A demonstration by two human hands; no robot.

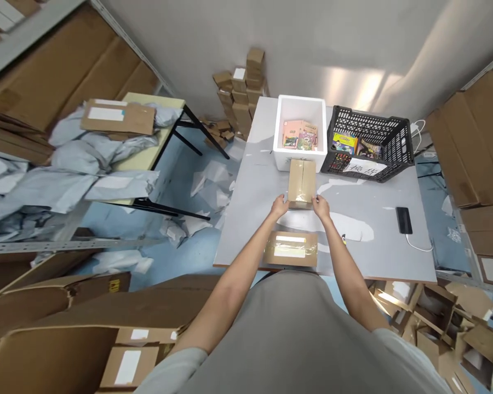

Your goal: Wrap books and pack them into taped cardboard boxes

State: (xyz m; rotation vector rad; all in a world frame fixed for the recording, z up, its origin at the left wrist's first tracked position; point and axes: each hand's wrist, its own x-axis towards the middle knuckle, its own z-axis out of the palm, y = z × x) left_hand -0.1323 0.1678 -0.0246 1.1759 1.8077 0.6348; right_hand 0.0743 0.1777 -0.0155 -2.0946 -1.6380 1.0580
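Observation:
A small taped cardboard box (302,180) rests on the grey table, its far end against the front of a white foam box (280,143). At the near left corner of the cardboard box, my left hand (280,207) has its fingers closed on the edge. My right hand (321,208) grips the near right corner; a small dark spot shows by its fingertips, too small to name. Closer to my body, a flat cardboard parcel (291,249) with white labels lies between my forearms.
Pink booklets (299,134) sit inside the foam box. Beside it stands a black plastic crate (372,139) holding colourful boxes. A phone (403,220) with a white cable lies at the right. Grey mailing bags (82,153) cover the left side table, and open cartons (435,306) crowd the floor.

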